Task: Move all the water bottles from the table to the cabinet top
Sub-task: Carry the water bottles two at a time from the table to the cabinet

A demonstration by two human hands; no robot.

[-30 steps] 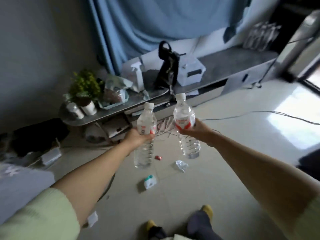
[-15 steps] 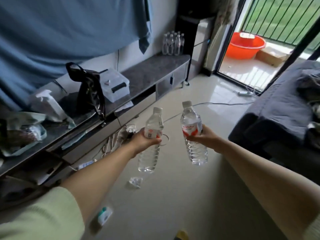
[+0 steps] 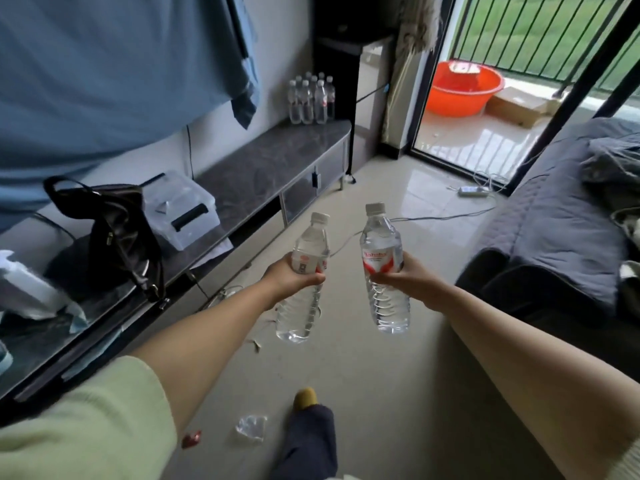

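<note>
I have a water bottle in each hand. My left hand (image 3: pixel 294 277) is wrapped round the label band of the left bottle (image 3: pixel 304 282), and my right hand (image 3: pixel 403 277) grips the right bottle (image 3: pixel 384 271) the same way, at its red and white label. Both are held upright in front of me above the floor, near each other but not touching.

Ahead of my hands and off to the left runs the long, low cabinet (image 3: pixel 263 164). At its far end, well beyond my reach, a cluster of bottles (image 3: pixel 311 100) already stands against the wall, so I judge a good part of the job is done. These two still have to go up there. The table is out of sight, so I cannot say how many remain on it.

The bottles are clear, thin plastic, full or nearly so, with white screw caps, smooth shoulders and ribbed lower halves that look slightly squashy. The cabinet top is dark grey with a marbled, polished look, flat and hard. The floor (image 3: pixel 381 393) beneath my hands is pale, glossy tile.
</note>
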